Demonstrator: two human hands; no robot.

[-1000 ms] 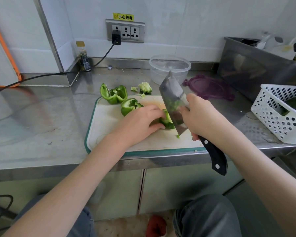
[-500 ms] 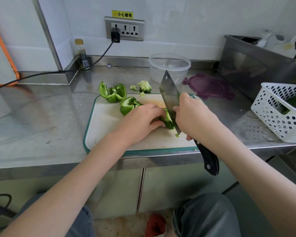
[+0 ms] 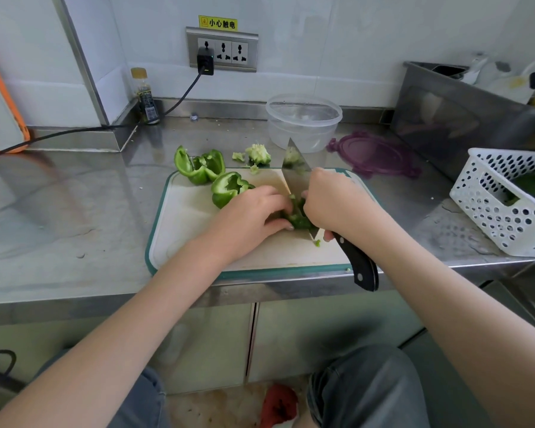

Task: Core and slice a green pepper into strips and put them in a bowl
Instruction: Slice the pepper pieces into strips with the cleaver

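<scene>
On the far left of the worktop (image 3: 74, 193) a small bottle (image 3: 145, 97) stands against the wall, well apart from the work. On the far left corner of the cutting board (image 3: 186, 230) lies a split pepper piece (image 3: 198, 166), hollow side up, with a second piece (image 3: 227, 188) just beside it, its open cavity facing up and to the right; both seem parked there, out of the blade's way, until their turn. Beyond the board's far edge sits the removed core (image 3: 258, 153).

Near the board's middle the left hand (image 3: 250, 216) grips the pepper piece being cut (image 3: 297, 219), fingers curled over it and fingertips tucked back, probably to steady it and keep clear of the edge. That piece is mostly hidden, so its long axis cannot be told. The cleaver (image 3: 297, 177) stands on edge right beside it, its blade running from near to far, tip pointing toward the clear bowl (image 3: 303, 120), which waits on the worktop beyond the board with no strips visible in it. The right hand (image 3: 337, 205) holds the cleaver with its grip wrapped around where blade meets black handle, probably for control. A purple lid (image 3: 374, 154) and a white basket (image 3: 507, 202) lie to the right.
</scene>
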